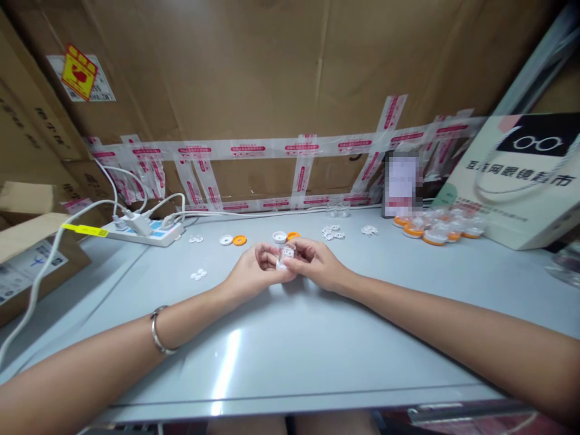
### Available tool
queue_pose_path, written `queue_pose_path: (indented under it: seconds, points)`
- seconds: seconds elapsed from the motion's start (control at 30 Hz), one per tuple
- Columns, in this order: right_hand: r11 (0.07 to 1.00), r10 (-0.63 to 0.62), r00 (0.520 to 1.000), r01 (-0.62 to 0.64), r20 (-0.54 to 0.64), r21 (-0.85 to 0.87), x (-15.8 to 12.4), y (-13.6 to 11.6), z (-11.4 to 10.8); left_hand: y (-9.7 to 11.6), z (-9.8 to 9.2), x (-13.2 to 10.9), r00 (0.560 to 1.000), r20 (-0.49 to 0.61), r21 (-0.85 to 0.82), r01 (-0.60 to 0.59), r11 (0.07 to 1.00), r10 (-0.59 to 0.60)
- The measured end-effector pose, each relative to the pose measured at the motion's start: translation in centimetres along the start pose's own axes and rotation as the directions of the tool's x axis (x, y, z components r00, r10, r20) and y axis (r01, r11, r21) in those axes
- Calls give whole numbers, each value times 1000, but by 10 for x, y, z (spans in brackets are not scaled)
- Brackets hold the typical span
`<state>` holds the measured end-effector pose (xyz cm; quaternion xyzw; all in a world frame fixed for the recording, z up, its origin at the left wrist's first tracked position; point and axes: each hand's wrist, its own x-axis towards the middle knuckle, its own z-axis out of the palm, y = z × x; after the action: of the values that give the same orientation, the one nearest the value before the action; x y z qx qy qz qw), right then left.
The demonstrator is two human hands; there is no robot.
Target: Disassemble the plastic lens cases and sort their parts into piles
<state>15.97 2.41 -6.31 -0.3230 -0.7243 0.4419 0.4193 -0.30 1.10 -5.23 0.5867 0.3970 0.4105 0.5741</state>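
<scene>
Both of my hands meet at the middle of the grey table. My left hand and my right hand pinch a small clear plastic case between their fingertips. A silver bracelet sits on my left wrist. Just beyond the hands lie a white ring cap and an orange ring. Further left sit another white ring and an orange ring.
Small white plastic pieces lie scattered. A pile of orange-and-clear cases sits at the back right beside a white paper bag. A white power strip with cables lies back left. Cardboard boxes wall the back.
</scene>
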Motion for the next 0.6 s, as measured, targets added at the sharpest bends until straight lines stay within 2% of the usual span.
queue_pose_path:
  seconds: [0.1, 0.23, 0.3, 0.37, 0.53, 0.6]
  points:
    - [999, -23, 999, 22, 43, 25, -3, -2, 1, -2, -2, -1, 998, 44, -32, -37, 999, 39]
    - [1000, -5, 986, 4, -168, -7, -4, -3, 5, -4, -4, -2, 997, 46, 12, -60, 998, 60]
    - [999, 23, 975, -32, -221, -37, -2, -3, 4, -3, -4, -2, 998, 32, 28, -50, 998, 49]
    - [997, 44, 978, -55, -206, -49, 0, -3, 2, -2, -3, -2, 999, 17, 33, -48, 998, 48]
    - [993, 28, 1000, -28, 7, 112, -1, -6, -3, -2, -2, -1, 998, 31, -21, -50, 999, 51]
    - [987, 57, 998, -54, -18, 149, -2, -5, -1, -2, -2, -1, 999, 27, -27, -42, 999, 43]
